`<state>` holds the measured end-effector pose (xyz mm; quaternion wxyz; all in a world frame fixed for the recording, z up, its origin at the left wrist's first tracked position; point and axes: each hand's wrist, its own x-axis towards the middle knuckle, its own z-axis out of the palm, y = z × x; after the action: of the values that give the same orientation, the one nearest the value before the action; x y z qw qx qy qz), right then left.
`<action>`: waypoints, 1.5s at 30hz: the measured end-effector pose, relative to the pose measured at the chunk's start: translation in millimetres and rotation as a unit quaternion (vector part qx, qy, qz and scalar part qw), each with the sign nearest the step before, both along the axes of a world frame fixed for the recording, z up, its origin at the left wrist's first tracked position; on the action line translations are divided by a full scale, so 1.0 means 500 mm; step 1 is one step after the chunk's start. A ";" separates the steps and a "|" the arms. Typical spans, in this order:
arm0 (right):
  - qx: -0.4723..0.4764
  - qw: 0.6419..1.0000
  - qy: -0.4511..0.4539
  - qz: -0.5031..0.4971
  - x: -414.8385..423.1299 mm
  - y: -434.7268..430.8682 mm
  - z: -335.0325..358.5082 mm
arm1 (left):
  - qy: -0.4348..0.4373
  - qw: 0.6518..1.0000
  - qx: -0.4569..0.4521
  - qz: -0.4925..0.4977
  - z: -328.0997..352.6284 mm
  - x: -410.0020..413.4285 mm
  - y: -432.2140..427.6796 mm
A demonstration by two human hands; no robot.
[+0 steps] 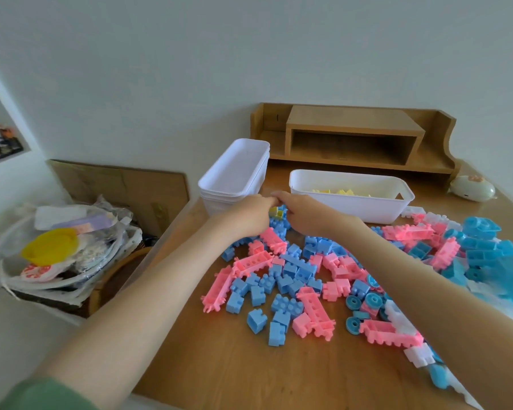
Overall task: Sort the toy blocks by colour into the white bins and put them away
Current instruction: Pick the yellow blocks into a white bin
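Note:
Pink, blue and white toy blocks (296, 279) lie scattered across the wooden table (234, 365). My left hand (249, 216) and my right hand (301, 213) meet at the far edge of the pile, fingers curled round a small cluster of joined blocks (277, 216) that is yellow on top and blue below. A white bin (350, 199) just behind my right hand holds yellow blocks (342, 191). A stack of white bins (234, 176) stands behind my left hand; no blocks show inside it.
A wooden desk shelf (353, 137) stands against the wall behind the bins. A small white gadget (473, 188) lies at the far right. Left of the table a box holds plastic bags and a yellow bowl (51, 247). Light-blue parts (486, 250) pile at the right edge.

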<state>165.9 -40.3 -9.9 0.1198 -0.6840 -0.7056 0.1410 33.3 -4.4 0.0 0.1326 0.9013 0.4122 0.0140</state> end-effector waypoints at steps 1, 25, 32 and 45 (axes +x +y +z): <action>-0.012 1.000 -0.004 0.000 0.000 0.004 -0.003 | 0.003 1.000 0.008 -0.004 -0.002 0.006 0.002; -0.010 0.999 -0.037 -0.021 0.004 -0.002 -0.025 | -0.061 0.994 0.055 0.067 -0.036 0.024 0.027; 0.004 0.997 -0.070 -0.009 -0.003 0.001 -0.027 | -0.031 0.995 0.048 0.078 -0.034 0.031 0.026; 0.034 0.991 -0.125 0.017 0.006 0.004 -0.036 | -0.005 0.995 0.087 0.038 -0.044 0.037 0.017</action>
<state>168.8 -38.3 -27.9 0.0515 -0.6798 -0.7309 0.0324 51.8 3.9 -22.2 0.0551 0.8928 0.4430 0.0597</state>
